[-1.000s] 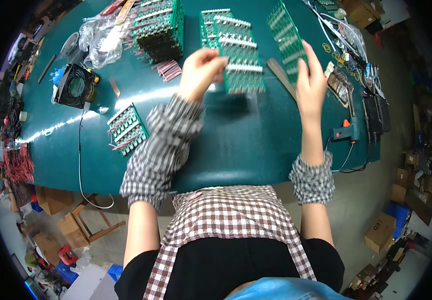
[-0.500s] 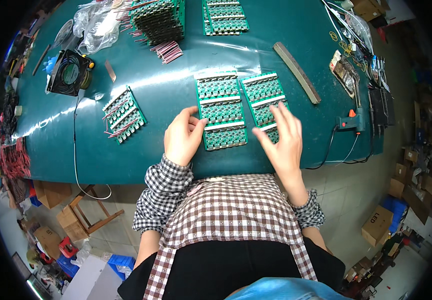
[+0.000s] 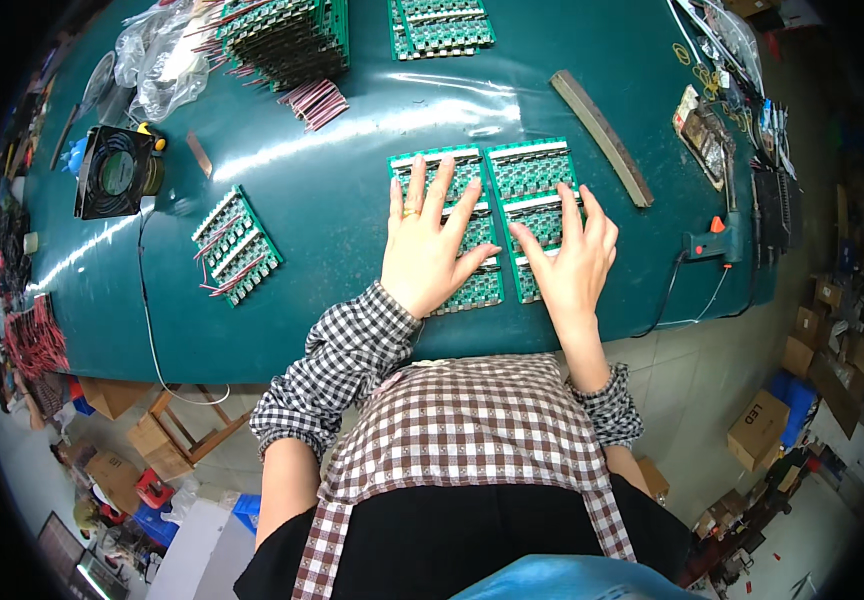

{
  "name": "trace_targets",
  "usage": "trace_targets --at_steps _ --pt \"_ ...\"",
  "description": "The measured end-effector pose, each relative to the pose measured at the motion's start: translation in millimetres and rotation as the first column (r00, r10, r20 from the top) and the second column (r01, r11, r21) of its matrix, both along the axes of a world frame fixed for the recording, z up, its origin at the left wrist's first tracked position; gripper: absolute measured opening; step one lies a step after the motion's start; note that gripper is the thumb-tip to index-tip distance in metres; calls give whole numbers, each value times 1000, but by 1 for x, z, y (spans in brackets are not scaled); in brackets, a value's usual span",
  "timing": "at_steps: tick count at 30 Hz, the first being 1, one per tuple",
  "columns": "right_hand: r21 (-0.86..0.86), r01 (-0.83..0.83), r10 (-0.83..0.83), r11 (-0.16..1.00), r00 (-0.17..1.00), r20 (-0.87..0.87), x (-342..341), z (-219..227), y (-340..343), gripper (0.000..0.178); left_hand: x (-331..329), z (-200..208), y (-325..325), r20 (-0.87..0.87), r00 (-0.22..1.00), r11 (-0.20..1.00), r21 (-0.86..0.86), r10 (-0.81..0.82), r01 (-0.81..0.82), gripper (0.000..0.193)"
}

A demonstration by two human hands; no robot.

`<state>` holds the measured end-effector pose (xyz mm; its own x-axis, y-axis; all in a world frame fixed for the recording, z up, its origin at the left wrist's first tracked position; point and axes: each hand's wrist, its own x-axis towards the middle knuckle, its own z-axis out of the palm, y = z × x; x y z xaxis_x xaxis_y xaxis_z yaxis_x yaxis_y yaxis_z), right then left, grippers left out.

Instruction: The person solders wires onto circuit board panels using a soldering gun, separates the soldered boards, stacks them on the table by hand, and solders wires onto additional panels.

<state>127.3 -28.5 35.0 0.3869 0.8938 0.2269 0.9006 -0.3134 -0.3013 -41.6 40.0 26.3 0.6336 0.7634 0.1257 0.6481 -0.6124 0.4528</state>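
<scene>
Two green circuit board panels lie side by side before me, their long sides nearly parallel. My left hand (image 3: 430, 235) is spread over the left circuit board panel (image 3: 479, 293), fingers pointing away from me and covering much of it. Over the right circuit board panel (image 3: 529, 180) rests my right hand (image 3: 572, 250), its fingers apart, thumb toward the inner edge. Neither hand grips anything. Further left lies a smaller circuit board (image 3: 237, 245) with red wires on it.
At the back stand a tall stack of boards (image 3: 287, 40), a bundle of red wires (image 3: 314, 104) and more board panels (image 3: 442, 25). A fan (image 3: 115, 172) sits at left. On the right are a wooden bar (image 3: 602, 138), a teal-handled tool (image 3: 712, 242) with cables, and a stained packet (image 3: 702, 138).
My left hand has moved from the left panel's edge to lie spread over it. The right panel has turned straighter, alongside the left one, with my right hand still on it.
</scene>
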Motion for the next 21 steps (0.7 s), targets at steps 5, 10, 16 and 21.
trace_targets --at_steps 5,10,16,21 --pt "-15 29 -29 999 999 -15 0 0 0 64 5 1 1 4 1000 999 -44 12 -11 65" --pt "-32 59 -60 998 997 -51 -4 -1 2 64 9 1 1 33 999 999 -42 27 -26 64" --pt "-16 61 -62 998 996 -68 -5 0 3 63 6 1 0 36 999 998 -62 15 -12 65" --pt "-30 62 -65 998 995 -80 -5 3 2 62 7 3 -2 23 999 998 -57 33 -31 65"
